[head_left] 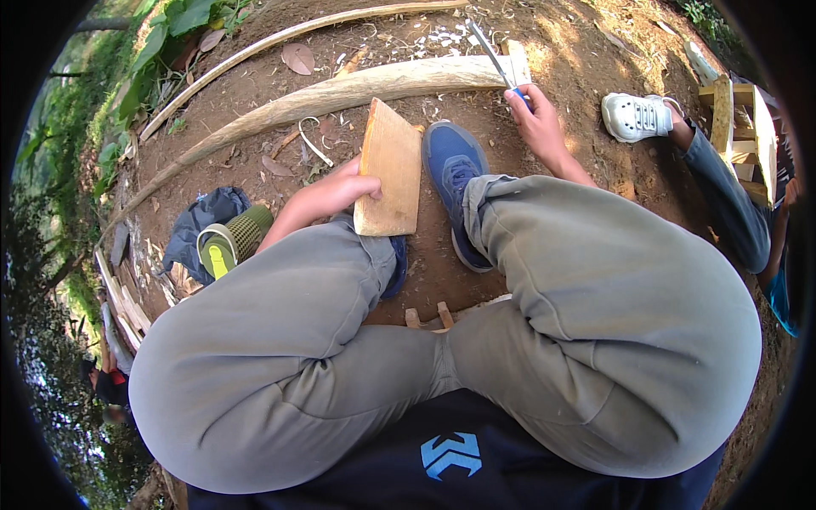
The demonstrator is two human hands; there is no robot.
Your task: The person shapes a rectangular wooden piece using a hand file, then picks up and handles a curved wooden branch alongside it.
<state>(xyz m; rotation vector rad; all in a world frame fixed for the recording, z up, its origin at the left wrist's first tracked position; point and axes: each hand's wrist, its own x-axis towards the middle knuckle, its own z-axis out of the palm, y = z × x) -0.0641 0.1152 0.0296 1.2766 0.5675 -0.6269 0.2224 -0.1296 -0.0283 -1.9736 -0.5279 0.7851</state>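
Bare brown earth [280, 76] carries everything here; the person sits low over it, knees in grey trousers [527, 323] spread wide. Two long peeled poles [340, 93] curve across the ground ahead, pale shavings [442, 38] scattered beyond them, so some cutting appears done. The wooden board [391, 170] stands just left of the blue shoe [455, 183]; its long axis runs away from the sitter, far end tilted slightly right. Its face looks plain and uncut, so most work on it seems outstanding. The left hand [344, 194] is curled over the board's left edge, thumb on the face. The right hand [537, 123] is closed round the blue handle of a thin blade [490, 53] pointing up and left, clear of the board.
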